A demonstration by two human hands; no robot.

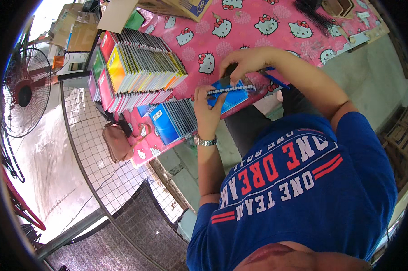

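At the near edge of the pink table, my left hand (206,107) pinches the left end of a blue spiral notebook (235,98), its thumb and fingers around the dark wire binding. A metal-banded watch is on that wrist. My right hand (248,61) is just beyond the notebook, fingers curled down around a dark piece (231,70) whose kind I cannot make out. That piece reaches down close to the binding. The right fingertips are partly hidden.
Left of my hands stand tall stacks of multicoloured spiral notebooks (143,61) and a row of blue notebooks (173,119). A brown bag (117,141) hangs by the table. Farther off are a cardboard box (179,8) and black binding coils (313,17). Wire mesh (93,149) and a fan (25,95) are left.
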